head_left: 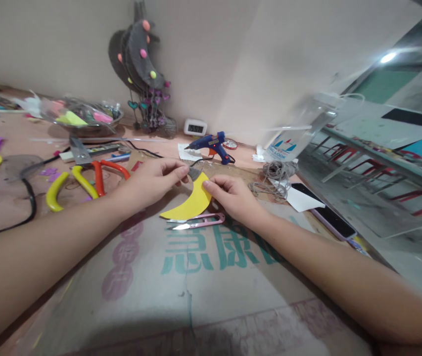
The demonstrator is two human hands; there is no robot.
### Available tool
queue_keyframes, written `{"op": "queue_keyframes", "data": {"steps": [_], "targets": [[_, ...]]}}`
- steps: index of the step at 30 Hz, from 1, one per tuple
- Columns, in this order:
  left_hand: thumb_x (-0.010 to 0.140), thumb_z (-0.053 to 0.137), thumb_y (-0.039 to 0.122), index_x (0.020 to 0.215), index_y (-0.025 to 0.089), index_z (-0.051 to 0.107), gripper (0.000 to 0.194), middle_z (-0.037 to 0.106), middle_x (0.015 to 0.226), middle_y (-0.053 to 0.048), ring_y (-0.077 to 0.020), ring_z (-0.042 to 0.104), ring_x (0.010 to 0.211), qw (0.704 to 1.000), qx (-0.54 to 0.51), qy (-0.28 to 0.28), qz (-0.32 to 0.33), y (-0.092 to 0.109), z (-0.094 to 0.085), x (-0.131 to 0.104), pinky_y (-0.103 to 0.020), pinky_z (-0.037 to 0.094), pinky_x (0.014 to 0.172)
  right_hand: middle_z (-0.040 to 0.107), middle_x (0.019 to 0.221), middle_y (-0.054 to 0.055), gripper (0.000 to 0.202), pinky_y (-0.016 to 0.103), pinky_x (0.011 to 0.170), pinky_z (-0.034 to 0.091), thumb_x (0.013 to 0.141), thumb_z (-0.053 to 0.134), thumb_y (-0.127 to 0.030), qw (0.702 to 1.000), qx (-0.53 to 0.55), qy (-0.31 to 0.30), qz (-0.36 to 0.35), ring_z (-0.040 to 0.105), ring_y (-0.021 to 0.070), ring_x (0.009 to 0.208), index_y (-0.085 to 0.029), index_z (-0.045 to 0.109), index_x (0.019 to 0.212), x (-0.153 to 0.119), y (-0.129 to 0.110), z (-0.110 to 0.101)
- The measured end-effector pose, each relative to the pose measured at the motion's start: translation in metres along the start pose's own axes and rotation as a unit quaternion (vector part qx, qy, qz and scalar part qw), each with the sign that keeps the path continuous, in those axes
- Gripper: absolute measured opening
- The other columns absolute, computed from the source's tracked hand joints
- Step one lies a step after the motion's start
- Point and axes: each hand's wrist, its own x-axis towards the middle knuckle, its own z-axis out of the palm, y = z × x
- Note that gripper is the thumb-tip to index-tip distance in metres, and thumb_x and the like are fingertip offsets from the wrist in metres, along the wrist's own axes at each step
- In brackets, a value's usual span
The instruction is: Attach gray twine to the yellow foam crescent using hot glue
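A yellow crescent-shaped cutout point(192, 201), which looks like felt or foam, is held over the cardboard. My right hand point(235, 198) pinches its right edge between thumb and fingers. At the crescent's upper tip, my left hand point(159, 180) is closed with thumb and fingertips together. A small grey piece point(195, 173) shows beside the left fingertips; whether they grip it I cannot tell. Just below the crescent lies a pair of thread snips point(205, 221) with pink handles, on the printed cardboard point(151, 301).
Beyond my hands sits a blue glue gun point(211, 144), with a white digital clock point(195, 127) behind. Pliers point(79, 185) lie left. Grey cord point(277, 173) and a phone point(331, 217) are right. Grey crescents with pompoms point(140, 54) hang against the wall near a filled bowl point(80, 129).
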Motion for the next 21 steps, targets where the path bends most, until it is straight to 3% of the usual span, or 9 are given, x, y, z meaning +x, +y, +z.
{"op": "queue_keyframes", "data": {"steps": [7,12,21], "targets": [[0.077,0.058,0.037,0.102,0.021,0.065,0.031,0.069,0.089,-0.001,-0.0152,0.06,0.077,0.996,-0.017,0.087,-0.008,0.007,0.0,-0.003,-0.025,0.045,0.068,0.042,0.052,-0.005,0.035,0.018,0.037,0.027,0.084,0.047,-0.048,0.999,0.018,0.051,-0.007,0.038,0.006,0.041,-0.018,0.046,0.067,0.003,0.002,-0.001],[0.078,0.057,0.032,0.094,0.021,0.067,0.023,0.068,0.085,-0.001,-0.0142,0.059,0.073,0.994,0.028,0.105,0.03,0.012,0.001,-0.007,-0.024,0.044,0.065,0.044,0.051,-0.005,0.032,0.019,0.035,0.028,0.083,0.048,-0.048,0.999,0.04,0.032,0.008,0.041,0.0069,0.038,-0.018,0.049,0.071,0.002,0.0,0.001],[0.078,0.056,0.035,0.083,0.022,0.068,0.018,0.068,0.082,0.0,-0.0156,0.058,0.072,0.989,0.062,0.133,0.026,0.013,0.0,-0.009,-0.025,0.044,0.064,0.046,0.049,-0.004,0.031,0.019,0.035,0.028,0.083,0.048,-0.047,0.999,0.041,0.023,0.017,0.042,0.0076,0.038,-0.018,0.05,0.071,0.002,0.001,-0.001]]}}
